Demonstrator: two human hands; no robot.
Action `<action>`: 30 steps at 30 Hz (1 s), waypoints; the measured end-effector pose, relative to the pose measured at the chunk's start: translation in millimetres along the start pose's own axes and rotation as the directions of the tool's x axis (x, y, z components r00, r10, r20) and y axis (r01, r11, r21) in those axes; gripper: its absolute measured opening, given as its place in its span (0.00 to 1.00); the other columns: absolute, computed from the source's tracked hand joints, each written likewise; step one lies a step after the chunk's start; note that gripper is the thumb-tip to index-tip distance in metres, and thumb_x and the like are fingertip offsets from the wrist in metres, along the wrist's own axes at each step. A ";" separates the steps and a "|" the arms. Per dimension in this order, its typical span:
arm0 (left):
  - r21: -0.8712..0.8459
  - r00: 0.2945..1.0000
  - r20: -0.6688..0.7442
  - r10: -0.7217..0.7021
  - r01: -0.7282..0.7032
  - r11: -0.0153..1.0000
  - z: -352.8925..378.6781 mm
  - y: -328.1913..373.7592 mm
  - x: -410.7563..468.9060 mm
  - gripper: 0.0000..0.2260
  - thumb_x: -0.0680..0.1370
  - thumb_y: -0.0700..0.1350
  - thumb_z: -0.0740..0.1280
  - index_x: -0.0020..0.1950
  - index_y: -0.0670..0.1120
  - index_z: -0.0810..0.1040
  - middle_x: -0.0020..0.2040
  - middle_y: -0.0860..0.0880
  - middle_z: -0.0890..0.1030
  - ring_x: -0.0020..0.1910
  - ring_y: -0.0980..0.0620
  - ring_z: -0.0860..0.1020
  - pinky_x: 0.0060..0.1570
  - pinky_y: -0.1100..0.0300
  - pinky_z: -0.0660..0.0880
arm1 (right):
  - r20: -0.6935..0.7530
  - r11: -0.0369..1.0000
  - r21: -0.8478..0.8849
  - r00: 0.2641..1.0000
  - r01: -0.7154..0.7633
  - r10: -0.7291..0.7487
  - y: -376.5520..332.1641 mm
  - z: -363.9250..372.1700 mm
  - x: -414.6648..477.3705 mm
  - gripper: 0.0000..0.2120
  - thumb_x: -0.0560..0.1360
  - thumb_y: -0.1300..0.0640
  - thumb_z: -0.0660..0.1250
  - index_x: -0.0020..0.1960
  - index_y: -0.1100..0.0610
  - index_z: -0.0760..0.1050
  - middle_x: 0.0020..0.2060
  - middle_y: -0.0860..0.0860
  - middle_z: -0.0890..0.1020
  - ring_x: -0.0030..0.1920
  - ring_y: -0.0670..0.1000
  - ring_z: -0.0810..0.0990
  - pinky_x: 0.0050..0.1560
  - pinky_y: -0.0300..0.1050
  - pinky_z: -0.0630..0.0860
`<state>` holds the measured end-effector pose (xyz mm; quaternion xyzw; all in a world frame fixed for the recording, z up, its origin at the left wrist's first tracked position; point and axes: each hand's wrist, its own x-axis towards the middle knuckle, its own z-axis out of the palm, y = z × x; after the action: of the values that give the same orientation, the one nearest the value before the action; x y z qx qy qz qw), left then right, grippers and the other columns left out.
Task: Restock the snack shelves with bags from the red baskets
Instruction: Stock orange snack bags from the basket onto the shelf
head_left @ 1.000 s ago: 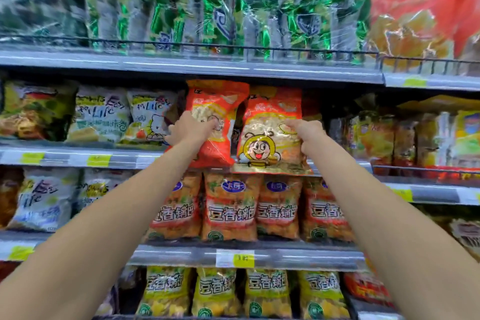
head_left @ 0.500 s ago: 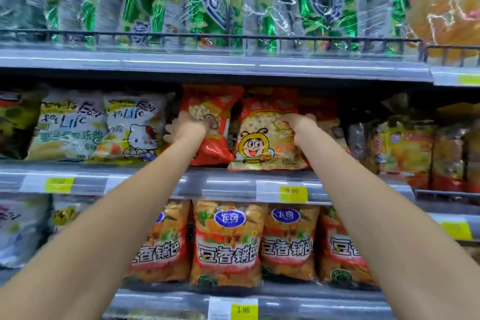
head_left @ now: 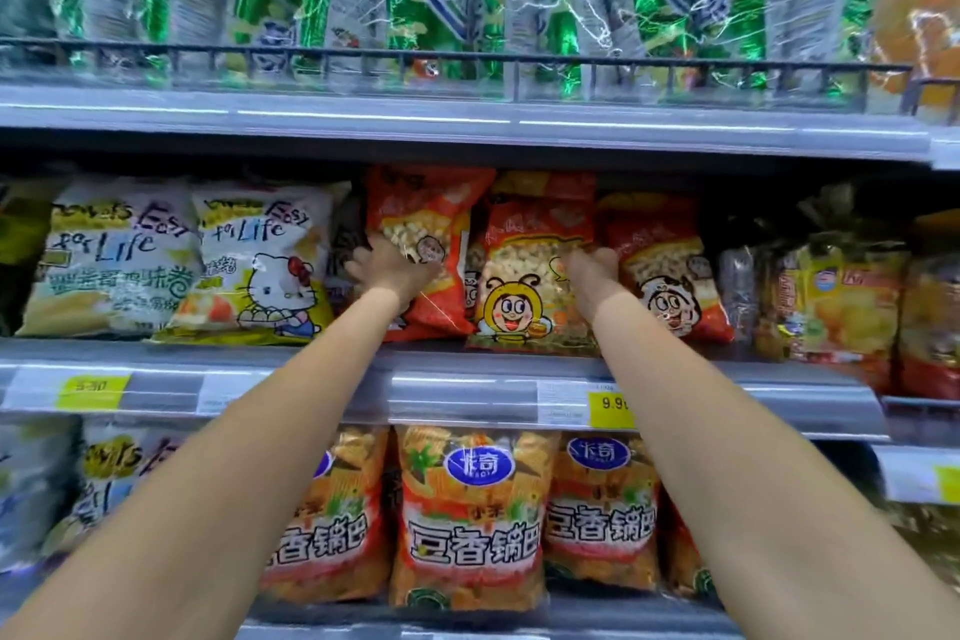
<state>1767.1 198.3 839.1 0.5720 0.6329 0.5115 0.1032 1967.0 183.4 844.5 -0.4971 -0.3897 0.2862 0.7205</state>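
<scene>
Head view has both forearms reaching up and away from me. At the end of one, my left hand (head_left: 387, 270) lies on the lower front of the red bag (head_left: 436, 224), fingers spread and fairly straight. I judge it is pressing rather than clasping, though I cannot tell whether the thumb hooks an edge. My right hand (head_left: 592, 276) shows me its back, fingers curled round the right edge of the bee bag (head_left: 519, 276), with the tips hidden behind the pack. Each bag lies straight ahead of its hand, standing upright with its long axis vertical; the red bag leans a little. The two touch between my hands, and neither hand is clearly nearer to the shelf. Below the grips, the bee bag's base sits right at the front lip of the middle shelf (head_left: 467, 369), so I judge the coming move is a push straight back from both palms. Room is tight: the Hello Kitty bag (head_left: 260, 270) stands just left of the left hand, and another red bag (head_left: 665, 270) sits just right of the right hand. Farther up, the bag tops come close under the upper shelf (head_left: 467, 125), and the depth behind them is too dark to read.
</scene>
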 end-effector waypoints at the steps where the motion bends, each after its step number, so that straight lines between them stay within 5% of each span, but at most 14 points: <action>1: 0.018 1.000 0.025 0.005 -0.005 1.000 0.1 -1.4 0.5 0.47 0.72 0.56 0.73 0.77 0.38 0.49 0.74 0.36 0.56 0.74 0.38 0.54 0.70 0.48 0.58 | -0.002 0.999 -0.039 1.000 0.031 -0.031 2.6 -0.4 1.9 0.04 0.78 0.62 0.62 0.48 0.64 0.70 0.43 0.53 0.73 0.45 0.52 0.72 0.43 0.36 0.69; 4: 0.046 0.996 0.078 0.033 -0.036 0.998 0.4 -4.2 -0.7 0.49 0.71 0.57 0.74 0.77 0.37 0.47 0.74 0.35 0.56 0.74 0.37 0.54 0.69 0.49 0.59 | 0.134 0.985 -0.152 0.989 0.076 -0.056 1.3 -5.7 -1.6 0.16 0.76 0.58 0.69 0.59 0.61 0.67 0.53 0.53 0.73 0.57 0.53 0.72 0.62 0.46 0.69; 7: 0.071 0.994 0.099 0.046 -0.053 0.996 -0.1 -5.0 -5.7 0.50 0.70 0.56 0.75 0.77 0.40 0.46 0.74 0.37 0.55 0.74 0.38 0.54 0.70 0.45 0.59 | 0.222 0.948 -0.292 0.973 0.127 -0.062 1.1 -10.7 -4.3 0.27 0.74 0.52 0.71 0.66 0.61 0.65 0.67 0.57 0.71 0.68 0.57 0.69 0.69 0.52 0.66; 11: 0.165 0.988 0.148 0.039 -0.064 0.984 -5.6 -4.4 -17.8 0.53 0.70 0.56 0.74 0.78 0.46 0.38 0.77 0.39 0.45 0.76 0.39 0.47 0.72 0.41 0.56 | 0.239 0.689 -0.680 0.965 0.248 -0.112 -4.1 -11.9 -10.7 0.42 0.75 0.43 0.67 0.77 0.61 0.49 0.77 0.60 0.50 0.76 0.61 0.49 0.72 0.53 0.57; 17: 0.323 0.987 0.146 0.066 -0.111 0.940 -15.4 -7.3 -37.2 0.45 0.73 0.51 0.74 0.78 0.49 0.45 0.75 0.41 0.47 0.74 0.39 0.50 0.70 0.47 0.60 | 0.313 0.390 -0.851 0.936 0.351 -0.160 -1.6 -7.9 -34.7 0.33 0.72 0.48 0.72 0.72 0.51 0.62 0.72 0.58 0.55 0.72 0.62 0.55 0.66 0.54 0.65; 21: 0.276 0.961 0.247 0.125 -0.194 0.941 -22.5 -13.9 -47.5 0.38 0.72 0.54 0.73 0.75 0.44 0.59 0.73 0.40 0.57 0.71 0.39 0.63 0.68 0.49 0.66 | 0.348 0.403 -0.846 0.934 0.348 -0.077 6.9 -2.2 -41.3 0.33 0.72 0.49 0.72 0.73 0.48 0.61 0.77 0.58 0.51 0.75 0.64 0.54 0.69 0.57 0.67; 25: 0.261 0.939 0.300 0.168 -0.250 0.932 -37.3 -23.7 -46.2 0.36 0.75 0.54 0.71 0.77 0.47 0.58 0.76 0.42 0.57 0.71 0.42 0.65 0.68 0.54 0.65 | 0.460 0.503 -0.757 0.887 0.418 -0.046 6.7 -2.8 -48.1 0.36 0.75 0.53 0.70 0.77 0.53 0.57 0.76 0.55 0.58 0.73 0.58 0.63 0.67 0.47 0.66; 30: 0.172 0.923 0.346 0.167 -0.238 0.956 -43.1 -29.2 -53.2 0.31 0.77 0.52 0.68 0.77 0.47 0.61 0.73 0.43 0.68 0.69 0.45 0.69 0.62 0.60 0.67 | 0.558 0.590 -0.644 0.827 0.487 -0.074 2.9 -13.5 -59.5 0.33 0.75 0.54 0.70 0.76 0.53 0.59 0.75 0.53 0.63 0.72 0.55 0.65 0.67 0.45 0.64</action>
<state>1735.4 136.6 812.1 0.7193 0.5947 0.3471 0.0920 1946.7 130.1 822.5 -0.5966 -0.7127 0.0847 0.3591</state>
